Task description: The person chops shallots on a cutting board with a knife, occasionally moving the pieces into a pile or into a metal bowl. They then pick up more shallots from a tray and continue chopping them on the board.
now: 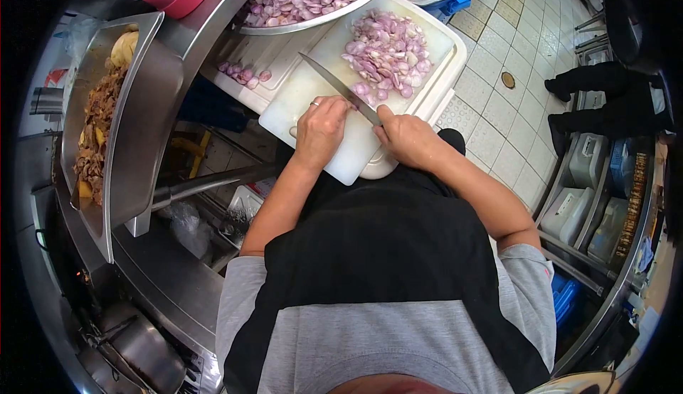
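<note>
Slicing looks in hand: cutting board [313, 102] carries a pile of shallot slices [388, 52] at its far end. Right hand [407, 138] fingers wrap the knife [341, 88] handle; left hand [320, 129] fingers curl down beside the blade, whatever they pin hidden. Next stroke probably needs those knuckles kept clear.

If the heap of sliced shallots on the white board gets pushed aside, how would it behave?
The sliced shallots lie as many small loose pieces, so they would probably scatter rather than move together. They look thin and light, likely sliding easily on the smooth cutting board; some may cling to the knife.
</note>
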`<state>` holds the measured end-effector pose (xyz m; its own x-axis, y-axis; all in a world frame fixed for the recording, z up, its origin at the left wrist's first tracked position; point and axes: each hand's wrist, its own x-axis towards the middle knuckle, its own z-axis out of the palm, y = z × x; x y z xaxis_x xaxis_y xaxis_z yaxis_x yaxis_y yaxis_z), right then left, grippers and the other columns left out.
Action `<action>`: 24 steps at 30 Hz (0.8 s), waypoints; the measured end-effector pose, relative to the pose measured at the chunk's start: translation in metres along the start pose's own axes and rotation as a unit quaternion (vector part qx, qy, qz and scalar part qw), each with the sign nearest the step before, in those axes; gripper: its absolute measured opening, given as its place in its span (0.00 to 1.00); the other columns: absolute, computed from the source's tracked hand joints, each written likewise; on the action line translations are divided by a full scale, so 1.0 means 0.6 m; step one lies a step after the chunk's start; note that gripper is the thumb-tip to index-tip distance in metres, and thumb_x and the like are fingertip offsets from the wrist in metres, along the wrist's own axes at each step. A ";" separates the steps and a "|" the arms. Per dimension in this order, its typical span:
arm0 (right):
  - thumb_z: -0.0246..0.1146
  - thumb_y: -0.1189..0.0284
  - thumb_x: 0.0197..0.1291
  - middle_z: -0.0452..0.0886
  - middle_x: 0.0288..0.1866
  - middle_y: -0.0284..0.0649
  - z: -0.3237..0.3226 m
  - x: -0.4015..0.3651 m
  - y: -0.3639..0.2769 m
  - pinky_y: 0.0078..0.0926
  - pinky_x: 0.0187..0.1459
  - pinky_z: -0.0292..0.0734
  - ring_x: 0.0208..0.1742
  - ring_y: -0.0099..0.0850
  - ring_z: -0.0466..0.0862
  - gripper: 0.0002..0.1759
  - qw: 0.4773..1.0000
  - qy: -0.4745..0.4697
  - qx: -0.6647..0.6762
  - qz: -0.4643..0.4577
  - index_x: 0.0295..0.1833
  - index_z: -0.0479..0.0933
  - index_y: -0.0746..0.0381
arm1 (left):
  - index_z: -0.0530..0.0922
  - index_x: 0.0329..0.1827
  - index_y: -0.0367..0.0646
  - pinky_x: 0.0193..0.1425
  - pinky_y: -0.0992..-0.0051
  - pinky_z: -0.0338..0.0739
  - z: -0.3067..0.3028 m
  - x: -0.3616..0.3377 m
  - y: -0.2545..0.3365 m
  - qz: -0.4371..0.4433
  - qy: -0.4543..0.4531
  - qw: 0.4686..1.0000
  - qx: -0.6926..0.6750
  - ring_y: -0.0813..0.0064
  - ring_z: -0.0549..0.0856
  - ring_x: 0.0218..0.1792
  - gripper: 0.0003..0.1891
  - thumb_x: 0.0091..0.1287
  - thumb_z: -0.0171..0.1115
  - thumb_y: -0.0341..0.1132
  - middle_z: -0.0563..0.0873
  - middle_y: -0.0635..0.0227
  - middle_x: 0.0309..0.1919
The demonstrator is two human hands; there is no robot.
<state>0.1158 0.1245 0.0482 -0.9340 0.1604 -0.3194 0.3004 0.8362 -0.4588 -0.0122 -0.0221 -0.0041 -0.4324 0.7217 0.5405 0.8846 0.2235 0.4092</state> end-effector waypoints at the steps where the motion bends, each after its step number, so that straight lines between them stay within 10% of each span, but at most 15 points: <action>1: 0.56 0.64 0.69 0.84 0.33 0.58 0.003 0.007 0.004 0.53 0.42 0.80 0.39 0.56 0.85 0.16 1.000 0.022 0.012 -0.010 0.48 0.70 0.69 | 0.80 0.34 0.41 0.41 0.65 0.81 0.000 0.001 0.000 0.000 0.004 1.000 0.000 0.62 0.85 0.39 0.05 0.57 0.65 0.23 0.86 0.65 0.35; 24: 0.56 0.64 0.70 0.82 0.29 0.58 -0.067 -0.026 -0.013 0.54 0.40 0.78 0.35 0.58 0.84 0.16 0.998 -0.030 -0.043 -0.036 0.47 0.68 0.69 | 0.82 0.34 0.39 0.45 0.65 0.80 0.000 -0.001 -0.001 -0.025 0.000 1.000 -0.018 0.59 0.86 0.40 0.06 0.55 0.68 0.21 0.87 0.62 0.36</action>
<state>0.1201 0.1367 0.0899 -0.9386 0.0693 -0.3381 0.2134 0.8864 -0.4107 -0.0125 -0.0229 -0.0046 -0.4764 0.7101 0.5185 0.8547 0.2356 0.4626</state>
